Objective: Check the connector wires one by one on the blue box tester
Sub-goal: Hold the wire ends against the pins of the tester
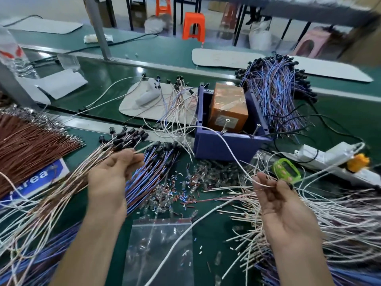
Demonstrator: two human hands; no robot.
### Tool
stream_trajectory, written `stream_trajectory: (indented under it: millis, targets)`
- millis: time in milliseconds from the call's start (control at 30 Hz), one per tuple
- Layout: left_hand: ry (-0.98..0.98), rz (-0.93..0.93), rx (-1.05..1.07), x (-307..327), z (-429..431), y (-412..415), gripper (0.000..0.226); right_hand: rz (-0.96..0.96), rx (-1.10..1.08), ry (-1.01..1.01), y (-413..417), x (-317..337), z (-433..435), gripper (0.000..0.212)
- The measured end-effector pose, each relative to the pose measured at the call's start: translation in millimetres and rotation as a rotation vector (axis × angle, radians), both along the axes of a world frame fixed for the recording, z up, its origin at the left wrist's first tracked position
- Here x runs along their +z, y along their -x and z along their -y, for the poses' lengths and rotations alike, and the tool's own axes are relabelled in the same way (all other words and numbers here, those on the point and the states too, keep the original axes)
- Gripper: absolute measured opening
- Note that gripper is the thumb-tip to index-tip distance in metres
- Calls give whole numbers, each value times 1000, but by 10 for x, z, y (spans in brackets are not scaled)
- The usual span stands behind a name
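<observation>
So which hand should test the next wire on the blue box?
Right: the right hand pinches one connector wire by the white lead from the blue box; the left hand grips the bundle.

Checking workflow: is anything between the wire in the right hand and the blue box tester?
Nothing visible blocks the wire. Between the right hand and the blue box tester lie only small loose parts on the mat.

Both bare forearms reach in from the near edge; the left hand (115, 170) sits left of centre, fingers curled round a bundle of connector wires (99, 153); the right hand (282, 205), palm turned up, pinches a single white wire (260, 183) between thumb and forefinger.
</observation>
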State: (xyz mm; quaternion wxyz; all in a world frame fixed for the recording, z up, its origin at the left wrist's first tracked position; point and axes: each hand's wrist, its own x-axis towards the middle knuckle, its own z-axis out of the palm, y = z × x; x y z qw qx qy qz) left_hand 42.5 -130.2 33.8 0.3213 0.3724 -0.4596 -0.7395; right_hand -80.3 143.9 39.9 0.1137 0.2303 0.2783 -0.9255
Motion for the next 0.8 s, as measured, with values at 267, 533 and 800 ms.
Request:
stream_trajectory:
  millis: [267,533,800]
  targets:
    - [723,71,-673,184,-645,85,10,88,179,-106,-227,250,126,10]
    - [602,112,-1172,315,-780,-97,11,76,273,-137,-362,343,197,12]
    - [519,187,-1003,135,-981,2,15,-15,-12,-197,-394,406,251,14]
